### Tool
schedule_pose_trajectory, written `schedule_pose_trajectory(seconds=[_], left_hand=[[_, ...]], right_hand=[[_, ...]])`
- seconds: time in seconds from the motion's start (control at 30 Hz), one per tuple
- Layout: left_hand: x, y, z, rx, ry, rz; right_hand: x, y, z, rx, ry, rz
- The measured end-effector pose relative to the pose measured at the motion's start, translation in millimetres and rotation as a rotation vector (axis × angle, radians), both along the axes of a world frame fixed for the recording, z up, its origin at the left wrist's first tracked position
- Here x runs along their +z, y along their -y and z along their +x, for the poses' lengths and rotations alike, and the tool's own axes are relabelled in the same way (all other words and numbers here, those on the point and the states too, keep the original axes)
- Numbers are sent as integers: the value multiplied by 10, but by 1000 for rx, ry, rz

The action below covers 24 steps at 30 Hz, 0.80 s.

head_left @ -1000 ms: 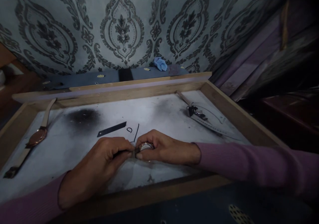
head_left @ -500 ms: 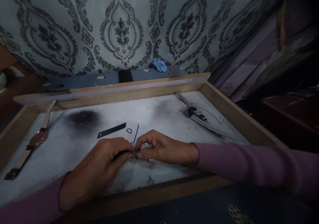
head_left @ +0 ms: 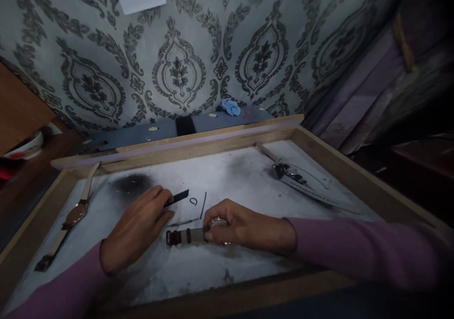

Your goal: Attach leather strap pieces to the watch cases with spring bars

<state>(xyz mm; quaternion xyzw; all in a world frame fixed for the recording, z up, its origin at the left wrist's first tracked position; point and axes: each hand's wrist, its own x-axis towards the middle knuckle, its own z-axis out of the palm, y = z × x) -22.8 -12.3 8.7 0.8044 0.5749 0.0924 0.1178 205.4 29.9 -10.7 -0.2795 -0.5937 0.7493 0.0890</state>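
My right hand [head_left: 244, 227] pinches the watch [head_left: 218, 222]. My left hand [head_left: 140, 229], thumb parted from fingers, partly covers the blade [head_left: 181, 196]; contact I can't tell.

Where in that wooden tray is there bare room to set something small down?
Mostly the smudged middle, between the far wall, the right hand and the dark-strapped watch. A smaller patch lies between the rose-gold watch and the left sleeve. It's crowded where the left hand, blade and held watch meet.
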Motion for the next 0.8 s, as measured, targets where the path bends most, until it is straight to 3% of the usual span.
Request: schedule_pose_trajectory(seconds=[0.17, 0.33, 0.53, 0.8], left_hand=[[31, 0, -35, -19, 61, -5], [30, 23, -42, -179, 98, -163], [-40, 39, -3, -251, 83, -150], [-22, 87, 1, -197, 114, -54]], right_hand=[[15, -7, 10, 18, 22, 28], [33, -11, 12, 58, -3, 55], [10, -9, -2, 54, -29, 30], [-14, -9, 10, 46, -23, 8]])
